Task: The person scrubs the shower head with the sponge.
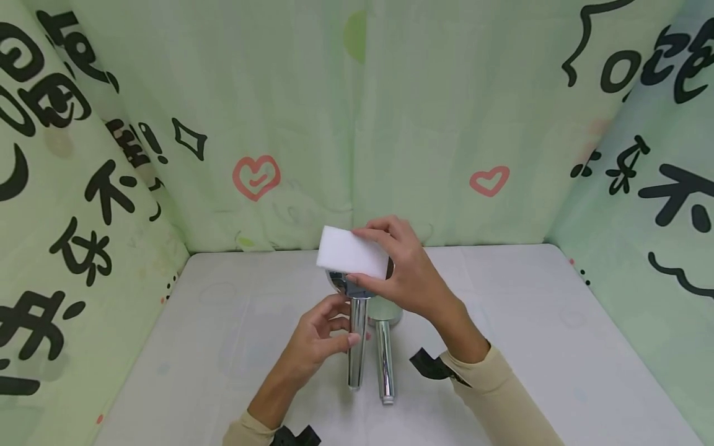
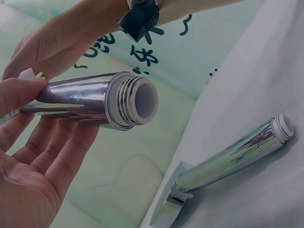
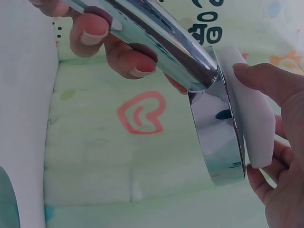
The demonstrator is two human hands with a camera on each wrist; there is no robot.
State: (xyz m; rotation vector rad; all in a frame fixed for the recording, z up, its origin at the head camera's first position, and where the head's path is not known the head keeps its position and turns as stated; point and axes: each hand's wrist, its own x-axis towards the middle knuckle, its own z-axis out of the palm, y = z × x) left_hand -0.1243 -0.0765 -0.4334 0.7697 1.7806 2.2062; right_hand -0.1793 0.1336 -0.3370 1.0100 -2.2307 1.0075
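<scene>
My left hand (image 1: 319, 337) grips the chrome handle of a shower head (image 1: 357, 350), fingers and thumb around it. The threaded open end of this handle (image 2: 116, 102) faces the camera in the left wrist view. My right hand (image 1: 409, 272) pinches a white sponge block (image 1: 350, 253) between thumb and fingers. In the right wrist view the sponge (image 3: 254, 116) lies against the face side of the round head (image 3: 216, 137). From above, the sponge hides most of that head.
A second chrome shower head (image 1: 385, 362) lies on the white-covered table (image 1: 223, 347), just right of the held one. Its threaded end points toward me. Pale green curtains (image 1: 312, 93) with black writing and red hearts stand around the back and sides.
</scene>
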